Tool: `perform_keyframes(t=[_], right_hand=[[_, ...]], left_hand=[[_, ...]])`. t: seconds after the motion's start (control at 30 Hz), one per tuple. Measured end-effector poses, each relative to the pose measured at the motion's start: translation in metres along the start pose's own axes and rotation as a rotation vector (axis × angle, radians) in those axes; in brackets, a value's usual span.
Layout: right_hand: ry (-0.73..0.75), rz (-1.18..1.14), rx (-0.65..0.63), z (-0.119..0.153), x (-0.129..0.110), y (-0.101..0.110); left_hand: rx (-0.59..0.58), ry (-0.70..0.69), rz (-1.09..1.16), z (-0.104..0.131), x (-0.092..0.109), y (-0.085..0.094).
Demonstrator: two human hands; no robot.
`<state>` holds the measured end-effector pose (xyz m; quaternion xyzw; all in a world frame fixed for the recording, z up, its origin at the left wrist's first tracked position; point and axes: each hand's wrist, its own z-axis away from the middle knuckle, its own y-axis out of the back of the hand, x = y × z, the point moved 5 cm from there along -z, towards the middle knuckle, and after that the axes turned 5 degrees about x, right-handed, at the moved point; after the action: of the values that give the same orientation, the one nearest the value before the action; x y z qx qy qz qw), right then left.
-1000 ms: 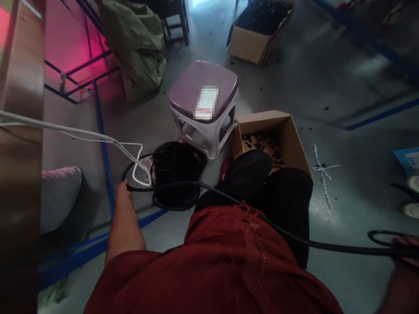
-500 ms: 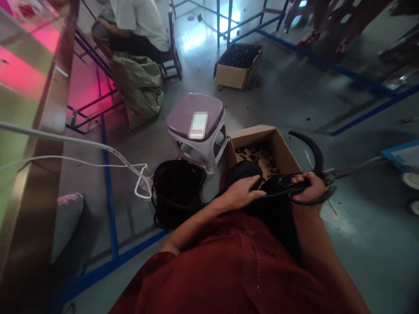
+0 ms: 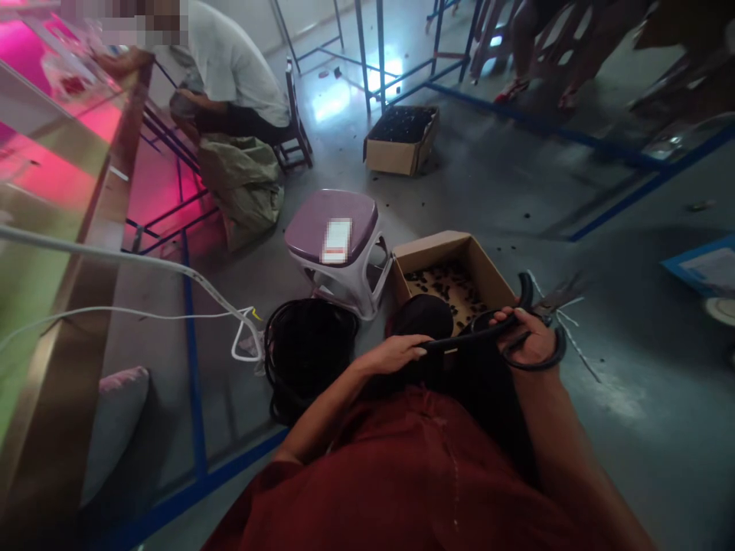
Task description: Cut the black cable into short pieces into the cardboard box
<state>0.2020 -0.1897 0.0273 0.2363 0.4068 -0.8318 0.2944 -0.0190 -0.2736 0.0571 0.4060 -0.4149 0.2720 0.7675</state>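
My left hand (image 3: pixel 396 353) is closed around a stretch of black cable (image 3: pixel 459 341) that runs across my lap. To the right, my right hand (image 3: pixel 531 337) grips scissors (image 3: pixel 556 360) with big looped black handles, their blades pointing away and slightly blurred. The cable's right end passes up by the right hand's fingers, and thin pale strands stick out near the blades. A dark coil of cable (image 3: pixel 310 356) lies left of my legs. Just beyond my knees, an open cardboard box (image 3: pixel 488 272) holds many small black pieces.
A purple-topped stool (image 3: pixel 330 207) with a blurred white item stands ahead. Farther off is a second cardboard box (image 3: pixel 390 157) filled with black pieces. A seated person (image 3: pixel 230 61) works at the left table beside a sack (image 3: pixel 241 184). White cords (image 3: pixel 143 256) cross the left side.
My left hand has closed around the cable, its thumb no longer spread. The cable's curved free end has drawn in toward my right hand. The view has tilted up slightly.
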Motion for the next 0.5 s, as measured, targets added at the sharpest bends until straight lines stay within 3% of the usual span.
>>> perform_keyframes(t=[0.1, 0.27, 0.37, 0.5], right_hand=[[0.022, -0.003, -0.001, -0.004, -0.015, -0.001], [0.118, 0.051, 0.014, -0.01, -0.017, 0.005], [0.159, 0.135, 0.049, -0.014, -0.007, 0.011], [0.235, 0.153, 0.146, -0.019, 0.001, 0.017]], left_hand=[[-0.036, 0.129, 0.079, 0.008, -0.027, 0.019], [0.044, 0.164, 0.104, 0.007, -0.056, 0.041], [0.024, 0.158, 0.059, 0.001, -0.05, 0.037], [-0.1, 0.096, -0.016, -0.018, -0.018, 0.007]])
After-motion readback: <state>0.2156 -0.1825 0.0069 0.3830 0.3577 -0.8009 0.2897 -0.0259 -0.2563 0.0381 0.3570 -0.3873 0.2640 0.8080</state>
